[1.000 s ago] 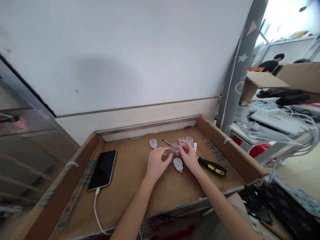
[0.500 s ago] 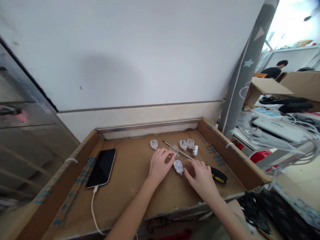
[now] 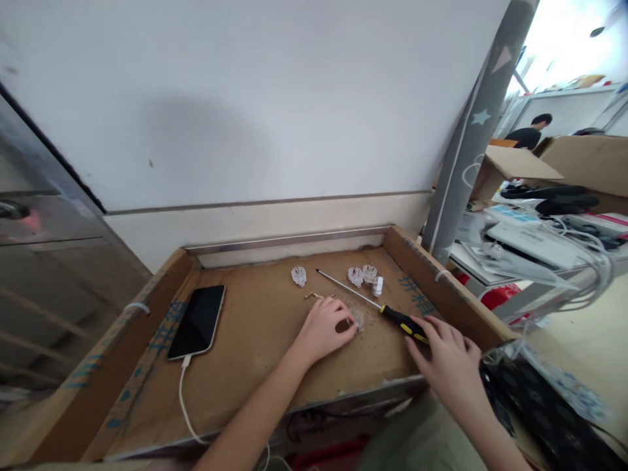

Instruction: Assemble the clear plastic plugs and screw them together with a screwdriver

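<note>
My left hand (image 3: 331, 330) is closed around a clear plastic plug (image 3: 359, 320), thumb and fingers curled at its left side; part of it is hidden. Just beyond these fingers lies a small brass-coloured metal piece (image 3: 314, 296). My right hand (image 3: 449, 360) has its thumb and fingers around the rear of the black-and-yellow handle of a screwdriver (image 3: 392, 315). The screwdriver lies slantwise on the cardboard, its tip pointing to the back left. Further back sit a clear plug part (image 3: 299, 276) and two more, a clear plug (image 3: 356, 276) and its neighbour (image 3: 369, 273), beside a small white piece (image 3: 377, 286).
A cardboard-lined tray (image 3: 255, 327) has raised sides. On its left, a phone (image 3: 197, 323) lies with a white cable (image 3: 182, 399) running over the front edge. A grey pole (image 3: 458, 144) rises behind the right side. Beyond it are a cluttered table and a seated person (image 3: 530, 133).
My right hand has moved right and nearer to me, onto the screwdriver handle. My left hand has shifted slightly right and nearer, over where the white plug part lay. The view has shifted slightly.
</note>
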A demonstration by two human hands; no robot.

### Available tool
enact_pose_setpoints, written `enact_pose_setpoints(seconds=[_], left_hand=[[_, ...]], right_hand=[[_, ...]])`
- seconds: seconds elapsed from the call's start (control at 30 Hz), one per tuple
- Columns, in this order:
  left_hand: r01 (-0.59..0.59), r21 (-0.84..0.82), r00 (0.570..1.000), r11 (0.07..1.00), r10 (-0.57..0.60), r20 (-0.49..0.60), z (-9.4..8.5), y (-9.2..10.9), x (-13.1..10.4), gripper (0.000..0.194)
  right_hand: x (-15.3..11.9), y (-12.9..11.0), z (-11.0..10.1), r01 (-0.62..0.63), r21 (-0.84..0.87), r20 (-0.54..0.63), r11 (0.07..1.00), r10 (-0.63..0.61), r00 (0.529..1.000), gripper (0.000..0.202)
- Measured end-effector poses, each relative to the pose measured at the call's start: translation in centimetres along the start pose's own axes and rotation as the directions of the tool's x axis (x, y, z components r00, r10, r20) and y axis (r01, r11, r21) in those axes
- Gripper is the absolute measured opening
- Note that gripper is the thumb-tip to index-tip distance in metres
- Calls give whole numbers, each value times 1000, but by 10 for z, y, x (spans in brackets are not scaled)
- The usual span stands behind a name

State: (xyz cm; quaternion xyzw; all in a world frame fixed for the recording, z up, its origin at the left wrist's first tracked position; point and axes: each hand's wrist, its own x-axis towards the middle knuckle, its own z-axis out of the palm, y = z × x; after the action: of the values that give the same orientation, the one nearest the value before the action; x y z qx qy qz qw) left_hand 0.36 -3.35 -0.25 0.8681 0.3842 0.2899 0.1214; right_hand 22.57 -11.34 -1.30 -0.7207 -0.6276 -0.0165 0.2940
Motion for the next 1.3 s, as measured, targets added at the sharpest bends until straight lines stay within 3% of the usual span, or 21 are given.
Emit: enact_pose_setpoints(seconds=[0.1, 0.17, 0.27, 0.37, 0.47, 0.5, 0.57, 0.63, 0.7, 0.83, 0.93, 1.1, 1.3], left_hand=[[-5, 1, 999, 1000, 5, 35, 3, 2, 0, 8], [17, -3, 1000, 1000, -17, 26, 3, 2, -1, 7], [38, -40, 999, 999, -36, 33, 3, 1, 0, 9], [31, -50, 999, 998, -28, 44, 4, 0, 0, 10], [21, -27, 999, 999, -19, 46, 7, -3, 1, 10], [21, -21, 999, 1000, -20, 46, 7, -4, 1, 10], [23, -12, 999, 1000, -22, 50, 9, -5, 1, 11], [26, -8, 998, 1000, -26, 56, 9, -6, 1, 12], [30, -6, 997, 1000, -30, 65, 9, -6, 2, 13], [33, 1, 996, 999, -33, 85, 8, -4, 4, 14], [30, 0, 996, 1000, -29, 86, 9, -3, 4, 11], [43, -13, 996, 999, -42, 75, 12, -3, 4, 9], [45, -6, 996, 999, -44, 72, 13, -3, 5, 9]], right_hand=[[6, 27, -11, 21, 21, 46, 1000, -22, 999, 36], [21, 24, -26, 65, 75, 56, 995, -69, 996, 34], [53, -6, -66, 166, 195, -17, 967, -166, 986, 39], [86, -51, -102, 290, 348, -270, 892, -201, 942, 34], [115, -88, -99, 295, 511, -479, 807, -18, 878, 25], [123, -97, -90, 287, 617, -477, 733, 58, 877, 25], [135, -110, -70, 237, 857, -362, 458, 209, 908, 28], [139, -116, -57, 188, 921, -275, 342, 229, 934, 30], [134, -120, -62, 190, 934, -271, 303, 252, 929, 34], [108, -126, -101, 264, 944, -319, 198, 340, 885, 37], [92, -133, -116, 244, 959, -278, 142, 309, 910, 34], [88, -137, -102, 179, 976, -206, 125, 260, 943, 36], [94, -135, -96, 131, 987, -152, 95, 265, 952, 37]])
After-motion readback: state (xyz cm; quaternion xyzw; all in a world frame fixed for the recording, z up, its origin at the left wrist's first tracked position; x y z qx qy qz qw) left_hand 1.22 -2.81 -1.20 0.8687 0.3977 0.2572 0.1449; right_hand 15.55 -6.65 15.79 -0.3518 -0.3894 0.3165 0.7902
